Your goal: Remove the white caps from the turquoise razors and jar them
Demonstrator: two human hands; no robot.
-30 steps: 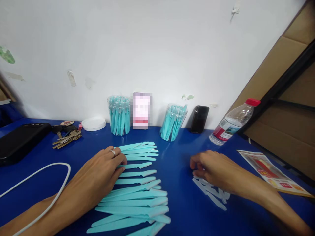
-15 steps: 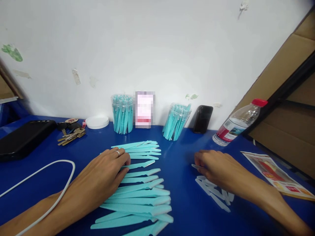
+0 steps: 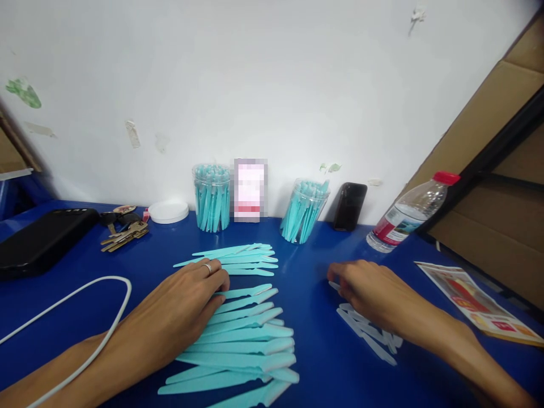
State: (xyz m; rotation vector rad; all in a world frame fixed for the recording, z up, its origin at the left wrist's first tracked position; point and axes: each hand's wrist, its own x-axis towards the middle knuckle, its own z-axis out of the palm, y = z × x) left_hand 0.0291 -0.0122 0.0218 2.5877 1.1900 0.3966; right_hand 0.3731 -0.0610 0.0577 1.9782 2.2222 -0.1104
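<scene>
My left hand [image 3: 191, 300], with a ring on one finger, is closed with thumb and fingers around the handle of a turquoise eyebrow razor [image 3: 250, 292]. That razor points right, above a row of similar turquoise razors [image 3: 255, 347] laid on the blue table. Further back lies a smaller bunch of razors [image 3: 242, 260]. On the right, my right hand [image 3: 365, 289] has its fingers curled in a pinch over a clear plastic blade cap [image 3: 334, 285]; its fingertips are partly hidden. Several more clear caps [image 3: 368, 328] lie in a loose pile under that hand.
Two clear tubs of razors, one upright [image 3: 212, 198] and one tilted [image 3: 304, 211], stand by the wall. Nearby are a white lid [image 3: 168, 212], keys [image 3: 127, 233], a black case [image 3: 42, 238], a phone [image 3: 351, 207], a bottle [image 3: 408, 215] and a packet [image 3: 471, 297]. A white cable [image 3: 114, 317] crosses my left forearm.
My left hand has shifted slightly right and toward me, and the razor in it has moved closer to the row. My right hand has moved slightly left.
</scene>
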